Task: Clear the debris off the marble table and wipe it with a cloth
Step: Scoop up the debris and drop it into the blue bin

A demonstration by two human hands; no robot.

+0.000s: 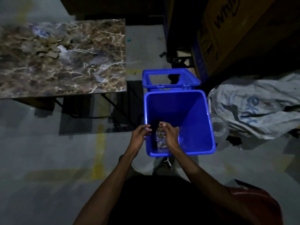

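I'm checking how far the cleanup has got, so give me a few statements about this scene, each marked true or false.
1. Both hands are over the blue bin. True; the left hand and right hand hang above its near edge.
2. The marble table is free of debris. False; a pile of brown debris lies on it.
3. The bin's lid is closed. False; it is flipped open behind the bin.
4. Scraps lie in the bin. True.
5. A hand holds a cloth. False; no cloth shows.
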